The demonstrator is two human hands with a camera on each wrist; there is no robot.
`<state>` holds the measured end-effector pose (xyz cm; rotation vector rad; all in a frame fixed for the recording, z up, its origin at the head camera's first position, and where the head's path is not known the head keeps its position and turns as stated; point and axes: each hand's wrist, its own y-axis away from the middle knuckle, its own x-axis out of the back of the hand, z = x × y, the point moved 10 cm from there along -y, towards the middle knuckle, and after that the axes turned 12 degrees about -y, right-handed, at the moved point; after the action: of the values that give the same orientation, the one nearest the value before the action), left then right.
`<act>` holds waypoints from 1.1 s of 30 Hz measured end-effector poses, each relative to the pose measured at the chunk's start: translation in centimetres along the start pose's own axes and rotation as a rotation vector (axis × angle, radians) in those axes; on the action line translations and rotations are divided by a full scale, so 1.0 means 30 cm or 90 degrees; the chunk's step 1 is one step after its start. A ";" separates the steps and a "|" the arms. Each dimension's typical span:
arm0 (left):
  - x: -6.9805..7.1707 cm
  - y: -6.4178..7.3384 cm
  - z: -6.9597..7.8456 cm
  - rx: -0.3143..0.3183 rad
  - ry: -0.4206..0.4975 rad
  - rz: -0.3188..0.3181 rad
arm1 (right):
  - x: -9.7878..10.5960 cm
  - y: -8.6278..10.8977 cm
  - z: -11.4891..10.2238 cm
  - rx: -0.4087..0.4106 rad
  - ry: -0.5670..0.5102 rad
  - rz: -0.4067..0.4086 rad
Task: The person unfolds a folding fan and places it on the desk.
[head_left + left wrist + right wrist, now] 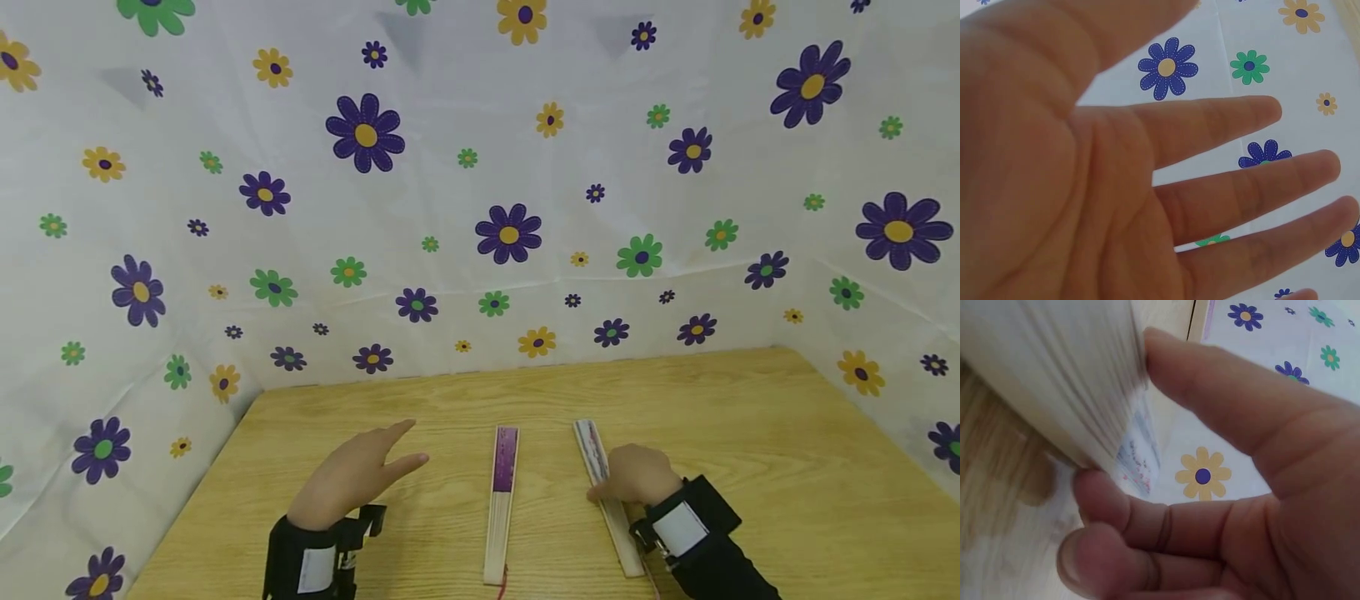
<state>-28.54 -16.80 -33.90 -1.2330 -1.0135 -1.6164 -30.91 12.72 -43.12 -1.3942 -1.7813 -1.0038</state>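
Note:
Two folded hand fans lie lengthwise on the wooden table in the head view. The left fan has a purple upper part, pale ribs and a red cord at its lower end. The other, a white-patterned fan, slants to its right. My right hand pinches this slanted fan near its middle. In the right wrist view, the thumb presses one side of the ribs and curled fingertips meet the other. My left hand hovers left of the purple fan, fingers straight and spread, palm bare in its wrist view.
Around the wooden tabletop hangs a white cloth printed with purple, green and yellow flowers, at the back and both sides. Black straps with a camera sit on the wrists.

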 end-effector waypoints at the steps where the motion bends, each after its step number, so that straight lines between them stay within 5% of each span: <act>1: 0.000 0.000 -0.001 0.000 -0.002 -0.001 | -0.004 -0.002 0.004 -0.004 -0.001 -0.005; 13: -0.012 -0.007 0.042 0.006 -0.012 -0.006 | 0.004 -0.025 0.033 -0.010 -0.041 -0.002; 16: -0.014 -0.014 0.107 -0.019 -0.030 0.026 | 0.060 -0.014 0.017 0.016 -0.083 0.033; 22: -0.016 -0.058 0.321 -0.130 -0.047 0.122 | 0.227 0.067 -0.096 0.107 -0.165 0.161; 27: 0.028 -0.113 0.430 -0.131 0.085 0.198 | 0.298 0.159 -0.234 0.184 -0.184 0.248; 33: 0.055 -0.162 0.486 -0.138 0.311 0.238 | 0.325 0.245 -0.351 0.288 -0.101 0.395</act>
<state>-29.09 -1.84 -30.08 -1.0129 -0.2900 -1.6370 -25.49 9.19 -28.36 -1.5969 -1.4061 -0.1565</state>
